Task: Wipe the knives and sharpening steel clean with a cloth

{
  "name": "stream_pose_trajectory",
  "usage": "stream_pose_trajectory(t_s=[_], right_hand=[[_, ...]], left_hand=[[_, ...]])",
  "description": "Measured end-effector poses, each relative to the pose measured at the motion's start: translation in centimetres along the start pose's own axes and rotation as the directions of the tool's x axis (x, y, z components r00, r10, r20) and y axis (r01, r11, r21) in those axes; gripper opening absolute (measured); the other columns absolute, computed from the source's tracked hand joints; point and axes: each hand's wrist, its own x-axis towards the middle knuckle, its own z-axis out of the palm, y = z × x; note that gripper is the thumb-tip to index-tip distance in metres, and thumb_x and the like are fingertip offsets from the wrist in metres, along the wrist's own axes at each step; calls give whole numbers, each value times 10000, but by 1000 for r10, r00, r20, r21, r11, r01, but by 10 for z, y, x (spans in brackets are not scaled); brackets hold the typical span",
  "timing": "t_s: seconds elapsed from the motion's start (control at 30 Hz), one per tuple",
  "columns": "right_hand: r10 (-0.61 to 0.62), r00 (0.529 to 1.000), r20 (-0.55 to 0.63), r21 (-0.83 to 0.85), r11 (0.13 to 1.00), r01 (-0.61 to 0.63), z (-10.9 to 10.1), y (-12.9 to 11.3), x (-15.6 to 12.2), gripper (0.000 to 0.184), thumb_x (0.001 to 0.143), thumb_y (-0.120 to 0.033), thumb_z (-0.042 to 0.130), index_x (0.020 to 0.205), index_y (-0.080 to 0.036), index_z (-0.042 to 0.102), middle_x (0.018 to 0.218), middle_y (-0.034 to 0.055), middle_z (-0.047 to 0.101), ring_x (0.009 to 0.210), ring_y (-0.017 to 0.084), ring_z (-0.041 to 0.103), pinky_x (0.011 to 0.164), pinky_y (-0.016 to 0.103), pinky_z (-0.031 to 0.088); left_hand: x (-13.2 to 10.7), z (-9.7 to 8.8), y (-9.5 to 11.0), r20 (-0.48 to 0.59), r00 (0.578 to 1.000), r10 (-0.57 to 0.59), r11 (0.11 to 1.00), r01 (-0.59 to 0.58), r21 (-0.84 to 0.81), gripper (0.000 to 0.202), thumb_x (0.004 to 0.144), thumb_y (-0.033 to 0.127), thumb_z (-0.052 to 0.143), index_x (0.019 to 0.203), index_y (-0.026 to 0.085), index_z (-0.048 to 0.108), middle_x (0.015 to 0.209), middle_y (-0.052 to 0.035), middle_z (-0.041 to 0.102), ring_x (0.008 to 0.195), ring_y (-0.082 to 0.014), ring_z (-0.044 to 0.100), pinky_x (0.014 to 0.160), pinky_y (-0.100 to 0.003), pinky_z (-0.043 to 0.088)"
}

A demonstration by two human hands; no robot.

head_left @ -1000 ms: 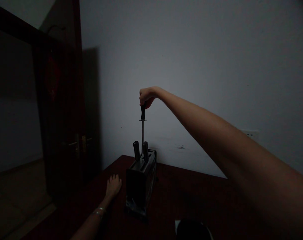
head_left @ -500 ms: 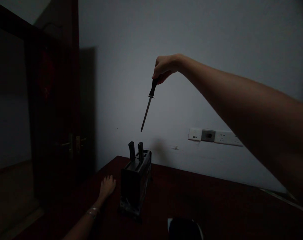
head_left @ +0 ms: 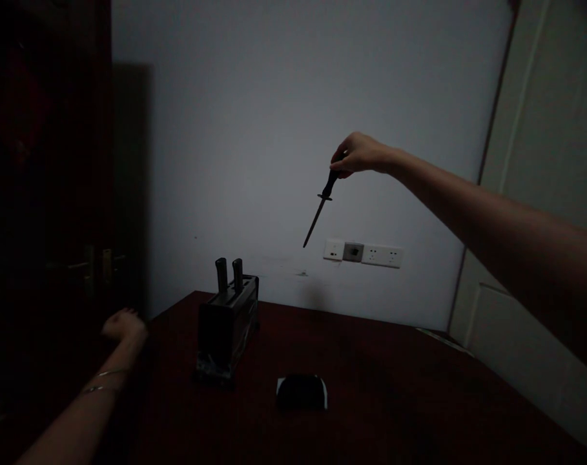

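My right hand (head_left: 357, 155) is closed around the black handle of a sharpening steel (head_left: 317, 216). The thin rod slants down to the left, its tip in the air above the table and to the right of the knife block (head_left: 216, 342). Two dark handles (head_left: 222, 276) stick up from slots in the top of this dark, narrow block. At the table's left edge, my left hand (head_left: 125, 325) is loosely open with bent fingers, apart from the block and with nothing visible in it. Dim light and blur soften its outline.
A dark rounded object with pale edges (head_left: 301, 392) lies on the dark red table (head_left: 361, 361). Behind stands a wall with sockets (head_left: 363, 252). A dark door with a handle (head_left: 97, 265) is at the left, a pale door panel (head_left: 540, 194) at the right.
My view has turned right and pulled back. The sharpening steel has moved right, away from above the knife block. My left hand has drawn left, off the tabletop to its edge.
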Motion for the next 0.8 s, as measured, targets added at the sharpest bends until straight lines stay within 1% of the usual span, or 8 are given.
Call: stream_pose_trajectory(t_s=[0.13,0.3,0.37,0.47,0.57,0.63,0.7,0.8], right_hand=[[-55,992,-114,-116,992,42,15,11,-49,207,727,-184,622,879,-49,654,689,113,662,711,222,633,709,395,500],[-134,971,-198,-200,975,93,43,8,-116,249,778,-196,551,1002,-98,603,925,154,654,884,261,602,769,395,467],[-160,969,-189,-221,968,117,55,1,-144,272,816,-185,490,1060,-90,565,978,177,630,918,269,585,787,405,458],[-204,962,-183,-241,958,157,75,-11,-185,313,861,-199,405,1130,-87,518,1047,199,582,939,275,568,794,413,454],[-249,952,-180,-256,946,200,96,-19,-223,327,878,-173,346,1155,-125,512,1073,181,567,992,266,549,831,404,455],[-279,945,-168,-263,937,230,111,-22,-246,346,876,-156,335,1173,-152,512,1105,170,559,1041,256,534,859,390,462],[-310,937,-160,-265,928,262,125,-24,-268,363,873,-141,329,1183,-158,518,1129,174,558,1060,251,533,874,386,473],[-359,918,-169,-264,914,309,143,-28,-296,373,874,-119,314,1167,-131,544,1105,203,584,1037,263,560,856,405,500]], left_hand=[[5,-34,69,-408,896,-172,972,86,-220,404,924,113,97,1150,130,432,1207,-16,469,1107,-268,451,754,-392,444],[-61,-61,203,-588,809,-16,764,-369,-529,247,892,274,335,965,161,542,948,-16,598,763,-143,575,572,-282,418],[-106,-56,251,-522,839,156,534,-516,-670,203,855,263,383,825,149,549,837,-24,588,645,-106,544,497,-224,380],[-177,-27,298,42,907,419,386,-136,-912,339,829,371,397,618,136,521,644,-40,567,528,-107,521,414,-203,371],[-236,11,314,812,461,358,627,526,-575,515,828,533,340,690,94,571,635,-104,614,564,-167,591,497,-288,473],[-264,34,316,936,191,294,593,732,-336,633,801,640,291,779,77,580,655,-119,632,586,-175,612,559,-306,494],[-282,48,315,934,70,349,457,858,-235,628,807,647,274,787,92,567,631,-82,621,565,-153,603,573,-285,491],[-293,56,312,882,87,463,269,934,-234,522,869,550,269,767,127,557,635,-29,602,585,-108,591,610,-223,479]])
